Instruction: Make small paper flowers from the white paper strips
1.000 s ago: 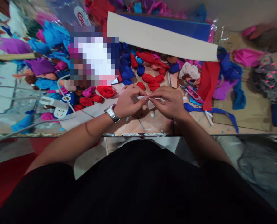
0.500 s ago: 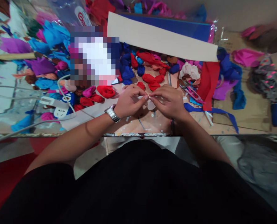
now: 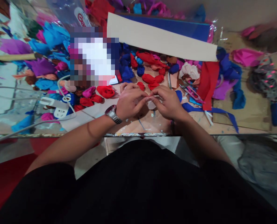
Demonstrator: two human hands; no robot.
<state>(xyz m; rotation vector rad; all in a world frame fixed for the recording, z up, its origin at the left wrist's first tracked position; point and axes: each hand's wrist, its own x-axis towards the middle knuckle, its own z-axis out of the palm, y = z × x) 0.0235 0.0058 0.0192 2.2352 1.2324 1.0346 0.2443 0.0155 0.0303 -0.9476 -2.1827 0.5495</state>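
My left hand (image 3: 129, 101) and my right hand (image 3: 166, 102) meet over the table's front part, fingertips pinched together on a small pale strip of paper (image 3: 152, 103). A metal watch (image 3: 112, 114) sits on my left wrist. Just beyond the fingers lie rolled red paper flowers (image 3: 150, 78) and a bigger red one (image 3: 105, 91). A small blue piece (image 3: 179, 95) shows right behind my right hand.
Blue paper rolls (image 3: 126, 71), pink and purple scraps and a red sheet (image 3: 207, 81) crowd the table. Scissors (image 3: 190, 90) lie right of my hands. A long cream card (image 3: 161, 39) leans at the back. A white power strip (image 3: 56, 107) with cables sits left.
Both hands have drawn closer together and shifted slightly left, fingers curling tighter round the pale strip. A blue piece now shows behind my right hand.
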